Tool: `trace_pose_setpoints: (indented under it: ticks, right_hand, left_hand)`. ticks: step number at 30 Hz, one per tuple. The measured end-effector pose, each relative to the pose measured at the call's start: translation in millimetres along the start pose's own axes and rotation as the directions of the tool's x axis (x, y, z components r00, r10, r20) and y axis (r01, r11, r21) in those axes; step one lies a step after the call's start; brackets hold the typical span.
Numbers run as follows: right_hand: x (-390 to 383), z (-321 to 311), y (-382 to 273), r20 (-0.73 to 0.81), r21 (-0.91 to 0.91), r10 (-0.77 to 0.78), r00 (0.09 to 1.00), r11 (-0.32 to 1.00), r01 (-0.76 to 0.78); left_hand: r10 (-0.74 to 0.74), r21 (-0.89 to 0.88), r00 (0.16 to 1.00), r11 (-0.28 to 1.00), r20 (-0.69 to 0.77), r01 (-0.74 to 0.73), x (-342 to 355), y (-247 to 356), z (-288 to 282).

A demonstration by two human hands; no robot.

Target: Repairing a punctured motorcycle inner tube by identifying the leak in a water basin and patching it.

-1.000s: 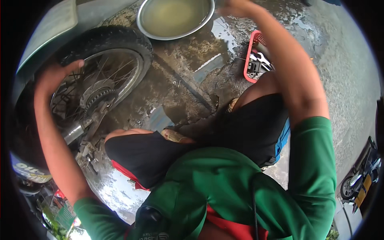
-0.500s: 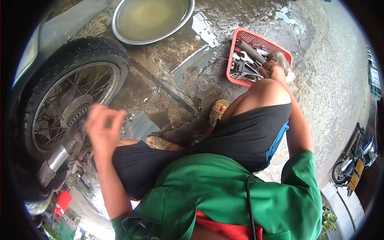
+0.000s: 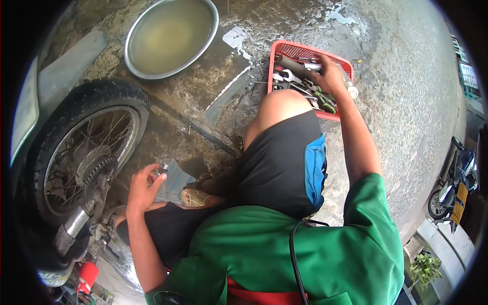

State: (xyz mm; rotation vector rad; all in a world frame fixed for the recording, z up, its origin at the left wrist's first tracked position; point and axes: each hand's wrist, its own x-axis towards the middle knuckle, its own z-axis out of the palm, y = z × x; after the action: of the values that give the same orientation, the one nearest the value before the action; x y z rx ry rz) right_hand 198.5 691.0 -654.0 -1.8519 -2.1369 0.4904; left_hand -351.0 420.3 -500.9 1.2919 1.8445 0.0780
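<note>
At the left, my left hand (image 3: pixel 142 189) is closed, with thumb and fingers pinching a small dark and shiny metal part (image 3: pixel 162 170). It is beside the spoked motorcycle wheel (image 3: pixel 84 152), apart from it. My right hand (image 3: pixel 331 77) reaches over the red plastic basket (image 3: pixel 271 63), thumb and fingers spread beside a grey tube (image 3: pixel 295 66); no tool shows in its grasp. Wrenches (image 3: pixel 288 76) and green-handled pliers (image 3: pixel 325 103) lie in the basket. My right knee overlaps the basket's near edge.
A metal basin (image 3: pixel 213 30) of cloudy water stands at the far left, beyond the wheel. Small metal bits, including a bolt (image 3: pixel 189 130), lie on the wet concrete floor. A parked motorbike (image 3: pixel 450 188) is at the far right.
My right hand has lifted from the basket's near right side and spread farther in over the tools. My left hand has lowered slightly, showing the small part. The view has shifted.
</note>
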Motion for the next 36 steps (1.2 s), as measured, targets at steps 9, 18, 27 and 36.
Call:
trace_pose_setpoints:
  ticks: [9,18,27,36]
  right_hand:
    - [19.7,16.7,-33.1,0.416,-0.295,-0.011,0.909,0.944,0.146]
    - [20.1,-13.5,-24.2,-0.247,-0.108,0.131,0.96,0.981,-0.161]
    - [-52.4,52.4,-43.9,0.133,-0.246,0.061,0.989,0.969,-0.027]
    - [-51.9,67.1,-36.3,0.11,-0.376,-0.122,0.986,0.914,0.155]
  left_hand:
    - [-0.083,-0.067,0.996,0.994,-0.012,0.082,-3.5,-22.1,5.3]
    - [-0.111,-0.042,0.994,0.993,-0.009,0.11,0.0,-32.9,7.3]
    - [-0.053,-0.014,0.999,0.998,-0.009,0.053,5.0,-9.7,4.9]
    - [-0.044,-0.004,0.999,0.999,-0.007,0.044,-2.8,-12.4,7.0]
